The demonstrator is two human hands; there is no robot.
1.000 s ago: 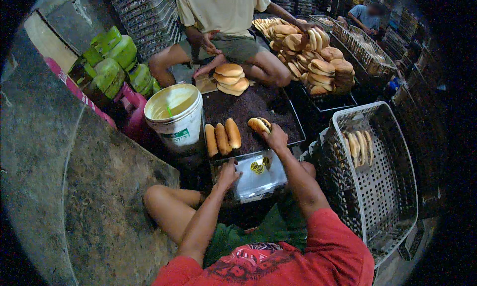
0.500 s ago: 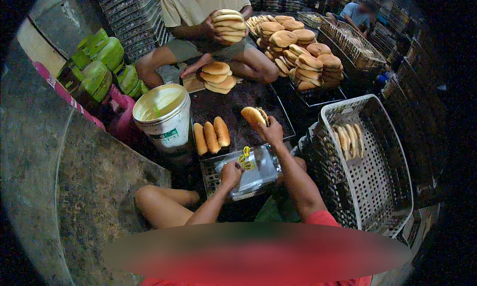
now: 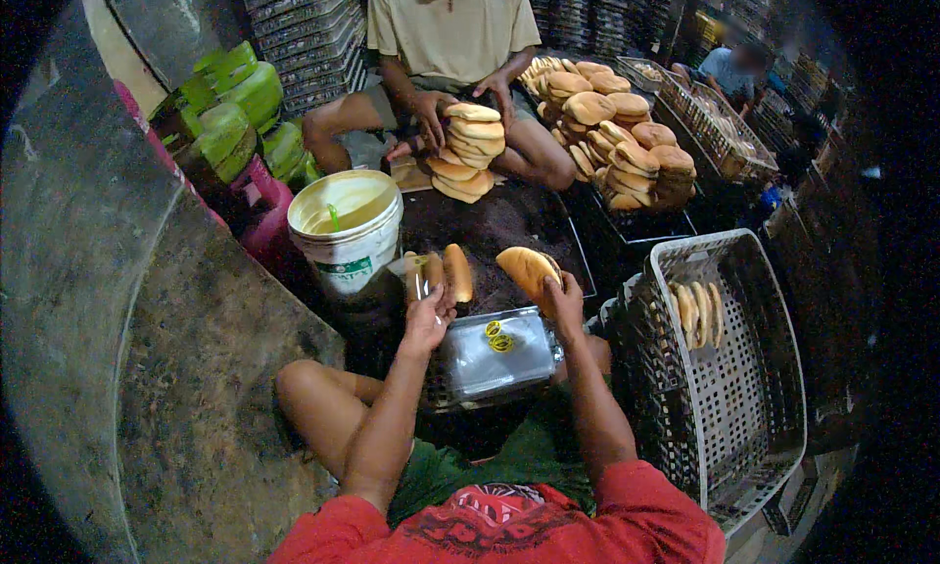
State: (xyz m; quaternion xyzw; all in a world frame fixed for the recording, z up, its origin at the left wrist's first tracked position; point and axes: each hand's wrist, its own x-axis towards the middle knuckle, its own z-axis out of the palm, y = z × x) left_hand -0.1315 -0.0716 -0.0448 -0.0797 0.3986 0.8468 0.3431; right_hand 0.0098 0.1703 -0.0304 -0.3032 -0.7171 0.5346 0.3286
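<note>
Your shirt (image 3: 632,510): red, dark print on chest. Your shorts (image 3: 534,448): green. Roll (image 3: 524,269) in your right hand (image 3: 563,306): golden brown. Your bag stack (image 3: 499,360): silvery clear, yellow-and-black round marks. Bucket (image 3: 370,243) at your left: white, green patch. Crate (image 3: 804,378) at your right: pale grey, square-hole grid.

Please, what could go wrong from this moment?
The right hand holds the bun near one end, so it might slip or get squashed. The clear plastic wrapper in the left hand could crumple or tear. The bun stack by the co-worker's hands might topple.
</note>
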